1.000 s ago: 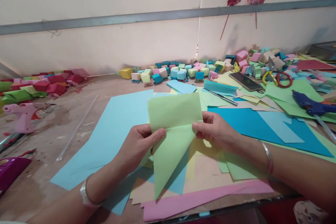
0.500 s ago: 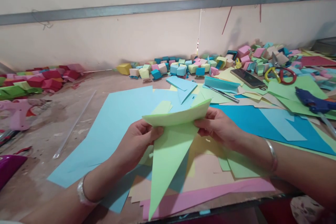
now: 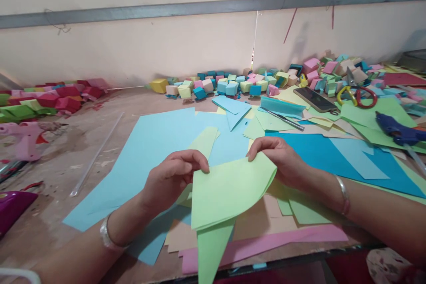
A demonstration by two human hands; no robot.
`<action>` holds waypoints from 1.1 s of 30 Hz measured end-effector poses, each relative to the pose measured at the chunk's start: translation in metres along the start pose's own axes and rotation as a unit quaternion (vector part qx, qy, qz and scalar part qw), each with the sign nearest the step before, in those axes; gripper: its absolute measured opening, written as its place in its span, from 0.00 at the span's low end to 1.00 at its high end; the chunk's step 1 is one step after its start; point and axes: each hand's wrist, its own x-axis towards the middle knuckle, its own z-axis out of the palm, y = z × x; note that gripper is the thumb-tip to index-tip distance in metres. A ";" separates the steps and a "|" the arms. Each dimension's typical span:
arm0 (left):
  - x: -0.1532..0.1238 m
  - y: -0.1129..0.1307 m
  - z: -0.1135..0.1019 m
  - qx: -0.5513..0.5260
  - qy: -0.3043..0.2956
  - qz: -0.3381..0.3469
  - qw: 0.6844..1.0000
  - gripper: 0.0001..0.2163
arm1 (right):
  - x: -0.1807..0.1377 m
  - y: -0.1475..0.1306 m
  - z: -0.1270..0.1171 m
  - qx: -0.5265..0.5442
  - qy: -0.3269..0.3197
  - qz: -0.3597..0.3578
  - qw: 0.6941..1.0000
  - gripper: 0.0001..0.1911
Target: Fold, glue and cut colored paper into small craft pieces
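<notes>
Hands: your left hand (image 3: 168,177) grips the upper left corner of the folded paper at centre; your right hand (image 3: 281,157) grips its top edge, forefinger hooked over the front.
Brown worktable: its bare, stained surface (image 3: 109,104) shows at left of the frame.
Large light-blue paper sheet: it lies flat left of centre (image 3: 133,168), beyond your left hand.
Deep-blue paper sheet: it lies right of centre (image 3: 313,155), beyond your right forearm.
Light-green paper sheet: held at lower centre (image 3: 229,191), its broad flap in front and a tapering tail below.
Fold: the sheet is doubled over, but the flap's right end bows in a rounded curve, so the crease looks unpressed there; flattening seems left to do.
Hard to see: your right thumb is hidden behind the paper; the tail's tip and a purple object (image 3: 16,208) at left are cut off by the frame.
</notes>
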 end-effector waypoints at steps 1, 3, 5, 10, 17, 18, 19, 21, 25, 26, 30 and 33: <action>0.000 0.000 0.000 0.009 0.000 -0.018 1.000 0.12 | -0.001 0.001 0.000 -0.012 -0.005 -0.002 1.000 0.04; -0.001 -0.001 0.001 0.033 -0.011 -0.062 0.997 0.15 | -0.003 0.002 0.001 -0.030 -0.020 -0.008 0.999 0.05; -0.003 -0.002 0.002 0.063 -0.056 -0.102 0.991 0.18 | -0.005 0.004 0.003 -0.043 -0.040 -0.014 0.998 0.06; -0.009 -0.001 0.007 0.154 -0.154 -0.161 0.963 0.19 | -0.011 0.005 0.009 -0.077 -0.076 -0.016 0.994 0.07; -0.006 0.002 0.005 0.210 -0.154 -0.145 0.955 0.17 | -0.008 0.001 0.006 -0.080 -0.091 0.044 0.992 0.09; -0.006 0.004 0.006 0.228 -0.154 -0.139 0.951 0.17 | -0.007 0.001 0.005 -0.063 -0.093 0.059 0.992 0.11; -0.007 0.005 0.008 0.249 -0.157 -0.133 0.946 0.17 | -0.006 0.001 0.004 -0.050 -0.095 0.074 0.992 0.12; -0.010 0.006 0.013 0.283 -0.173 -0.120 0.936 0.17 | -0.007 0.000 0.006 -0.077 -0.098 0.088 0.988 0.12; -0.018 0.003 0.026 0.319 -0.204 -0.076 0.922 0.15 | -0.019 0.000 0.019 -0.305 -0.178 0.060 0.934 0.14; -0.019 0.001 0.029 0.326 -0.201 -0.065 0.921 0.13 | -0.023 0.000 0.021 -0.340 -0.201 0.054 0.917 0.12; -0.023 -0.006 0.037 0.342 -0.204 -0.023 0.917 0.09 | -0.033 0.001 0.029 -0.365 -0.227 0.062 0.901 0.08; -0.024 -0.005 0.035 0.360 -0.217 0.006 0.907 0.10 | -0.033 -0.002 0.029 -0.356 -0.219 0.073 0.906 0.07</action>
